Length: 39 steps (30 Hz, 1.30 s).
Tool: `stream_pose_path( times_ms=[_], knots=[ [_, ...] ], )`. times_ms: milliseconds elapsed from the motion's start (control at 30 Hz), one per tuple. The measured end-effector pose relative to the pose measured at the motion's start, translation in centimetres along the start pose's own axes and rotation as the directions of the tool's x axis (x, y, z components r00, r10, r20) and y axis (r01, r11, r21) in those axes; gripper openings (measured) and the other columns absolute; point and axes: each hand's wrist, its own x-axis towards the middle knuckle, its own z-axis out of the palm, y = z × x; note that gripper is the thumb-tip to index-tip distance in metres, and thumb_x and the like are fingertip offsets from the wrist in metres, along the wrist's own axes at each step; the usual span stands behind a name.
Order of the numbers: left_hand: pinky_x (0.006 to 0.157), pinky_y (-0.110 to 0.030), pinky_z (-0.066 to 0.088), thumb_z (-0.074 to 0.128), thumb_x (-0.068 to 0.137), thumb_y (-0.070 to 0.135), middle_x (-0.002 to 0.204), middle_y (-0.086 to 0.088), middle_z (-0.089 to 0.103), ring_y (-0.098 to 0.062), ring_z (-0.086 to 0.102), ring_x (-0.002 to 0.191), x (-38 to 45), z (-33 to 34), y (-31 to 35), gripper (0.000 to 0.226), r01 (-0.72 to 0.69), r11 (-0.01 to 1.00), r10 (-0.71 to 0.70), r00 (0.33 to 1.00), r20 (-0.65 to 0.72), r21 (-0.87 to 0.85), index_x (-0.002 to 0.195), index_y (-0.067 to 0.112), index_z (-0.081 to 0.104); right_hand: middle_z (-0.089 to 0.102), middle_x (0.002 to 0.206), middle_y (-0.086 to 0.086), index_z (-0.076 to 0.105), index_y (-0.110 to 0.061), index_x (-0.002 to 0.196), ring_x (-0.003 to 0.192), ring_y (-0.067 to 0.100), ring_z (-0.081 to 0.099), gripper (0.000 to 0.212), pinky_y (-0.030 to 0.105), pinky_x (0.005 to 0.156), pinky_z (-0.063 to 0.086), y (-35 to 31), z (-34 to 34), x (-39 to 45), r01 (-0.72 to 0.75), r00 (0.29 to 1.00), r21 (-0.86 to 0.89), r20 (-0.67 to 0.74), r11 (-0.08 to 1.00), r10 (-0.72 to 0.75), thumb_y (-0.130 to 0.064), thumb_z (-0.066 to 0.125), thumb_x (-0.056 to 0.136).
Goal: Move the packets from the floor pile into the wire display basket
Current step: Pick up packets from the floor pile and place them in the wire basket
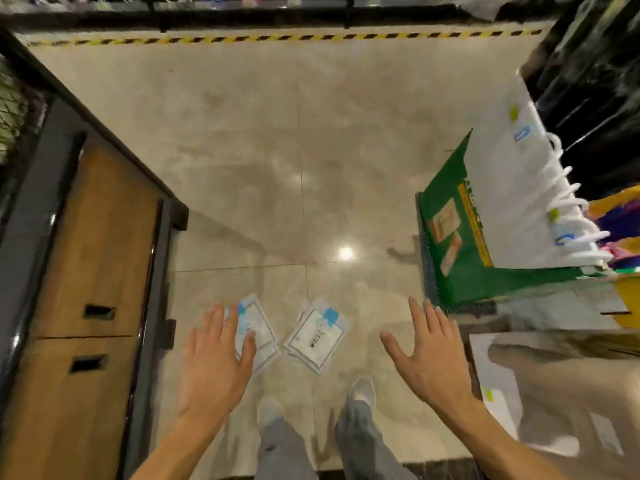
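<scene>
A: What takes up most of the view?

B: The floor (pixel 263 161), pale glossy tile with a lamp glare on it. A striped tape line (pixel 277 38) runs across its far edge.

A: And the sides?

B: On the left a wooden cabinet (pixel 93 271) with a dark frame and two slot handles. On the right a green stand (pixel 457 258), with white bags (pixel 516 188) hanging in a row above it, their cord handles bunched together. I cannot make out a wire basket clearly.

A: Where are the hands?

B: Both arms reach forward and down from the bottom edge, palms facing the floor. The left hand (pixel 214 358) has its fingers straight and spread, and it overlaps the near corner of the left packets (pixel 258 327); whether it touches them I cannot tell. The right hand (pixel 429 351) is also flat and spread, holding nothing, well right of the packets.

A: So the packets?

B: On the floor in two small stacks. The right packets (pixel 317 336) lie just beside the left ones, between the two hands.

A: Anything lower?

B: Grey trouser legs and pale shoes (pixel 363 389), just behind the stacks.
</scene>
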Motion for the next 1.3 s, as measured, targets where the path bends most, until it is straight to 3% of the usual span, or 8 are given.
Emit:
stream_pose_path(
  times_ms=[267, 400, 600, 800, 900, 1033, 1167, 1300],
  knots=[
    [0.128, -0.041, 0.004, -0.002, 0.091, 0.062, 0.172, 0.001, 0.001, -0.017, 0.004, 0.158, 11.7, 18.2, -4.0, 0.079, -0.025, 0.999, 0.019, 0.985, 0.174, 0.035, 0.161, 0.027, -0.007, 0.008, 0.173, 0.005, 0.001, -0.025, 0.165, 0.159, 0.025, 0.008, 0.101, 0.044, 0.130, 0.006, -0.6, 18.6, 10.4, -0.079, 0.991, -0.023, 0.111, 0.997, 0.081, -0.087, 0.013, 0.085],
    [0.121, -0.054, 0.030, 0.021, 0.101, 0.052, 0.164, -0.012, 0.033, -0.029, 0.032, 0.151, 15.9, 30.6, -6.8, 0.071, -0.147, 0.988, 0.134, 0.966, 0.223, 0.043, 0.160, 0.014, 0.030, 0.006, 0.173, 0.008, -0.002, -0.022, 0.165, 0.159, 0.027, 0.007, 0.101, 0.043, 0.129, 0.003, -0.3, 31.4, 15.1, -0.130, 0.978, -0.035, 0.159, 0.991, 0.134, -0.085, 0.022, 0.090],
    [0.125, -0.051, 0.020, 0.023, 0.101, 0.051, 0.169, -0.008, 0.021, -0.025, 0.021, 0.155, 21.2, 47.3, -9.3, 0.069, -0.176, 0.984, 0.170, 0.961, 0.220, 0.005, 0.162, 0.019, 0.021, -0.002, 0.173, 0.013, -0.007, -0.012, 0.164, 0.160, 0.026, -0.001, 0.115, 0.044, 0.129, 0.001, 0.8, 49.4, 19.3, -0.260, 0.946, 0.023, 0.207, 0.965, 0.250, -0.086, 0.032, 0.086],
    [0.121, -0.061, 0.022, 0.023, 0.105, 0.049, 0.166, -0.021, 0.021, -0.039, 0.021, 0.154, 26.1, 60.5, -10.5, 0.067, -0.309, 0.950, 0.309, 0.918, 0.248, -0.042, 0.160, 0.010, 0.029, -0.014, 0.171, 0.017, -0.010, 0.000, 0.161, 0.159, 0.027, -0.013, 0.146, 0.049, 0.128, -0.007, 1.3, 63.0, 22.6, -0.442, 0.882, 0.112, 0.234, 0.890, 0.409, -0.101, 0.028, 0.063],
    [0.120, -0.066, 0.018, 0.021, 0.105, 0.053, 0.165, -0.029, 0.016, -0.046, 0.016, 0.153, 26.8, 64.6, -10.7, 0.071, -0.364, 0.931, 0.355, 0.905, 0.234, -0.004, 0.160, 0.009, 0.028, -0.011, 0.171, 0.019, -0.007, 0.002, 0.161, 0.159, 0.029, -0.013, 0.147, 0.051, 0.127, -0.008, 1.0, 67.1, 23.1, -0.458, 0.887, 0.230, 0.178, 0.859, 0.426, -0.097, 0.040, 0.063],
    [0.123, -0.057, -0.003, 0.023, 0.096, 0.071, 0.168, -0.024, -0.004, -0.038, -0.006, 0.156, 26.2, 66.2, -10.4, 0.083, -0.312, 0.949, 0.316, 0.928, 0.198, -0.052, 0.163, 0.023, 0.017, 0.023, 0.166, 0.023, 0.030, 0.005, 0.154, 0.156, 0.035, 0.017, 0.133, 0.054, 0.125, 0.015, 2.5, 68.3, 22.6, -0.407, 0.886, 0.477, 0.001, 0.779, 0.463, -0.078, 0.074, 0.059],
    [0.120, -0.056, 0.009, 0.056, 0.081, 0.078, 0.167, -0.022, 0.015, -0.037, 0.008, 0.155, 26.2, 66.1, -9.1, 0.090, -0.219, 0.958, 0.246, 0.958, 0.144, -0.186, 0.143, 0.013, 0.045, 0.038, 0.154, 0.012, 0.047, 0.000, 0.137, 0.144, 0.033, 0.033, 0.116, 0.053, 0.118, 0.026, 4.9, 67.1, 23.2, -0.404, 0.876, 0.551, 0.004, 0.730, 0.482, -0.064, 0.078, 0.046],
    [0.110, -0.054, 0.021, 0.087, 0.059, 0.063, 0.158, -0.021, 0.030, -0.040, 0.024, 0.145, 26.1, 65.8, -7.4, 0.081, -0.132, 0.972, 0.157, 0.981, 0.116, -0.194, 0.108, 0.005, 0.059, 0.046, 0.136, 0.009, 0.054, -0.005, 0.117, 0.126, 0.030, 0.044, 0.085, 0.047, 0.109, 0.038, 7.4, 66.6, 24.0, -0.431, 0.860, 0.606, 0.052, 0.668, 0.508, -0.048, 0.084, 0.049]
  ],
)
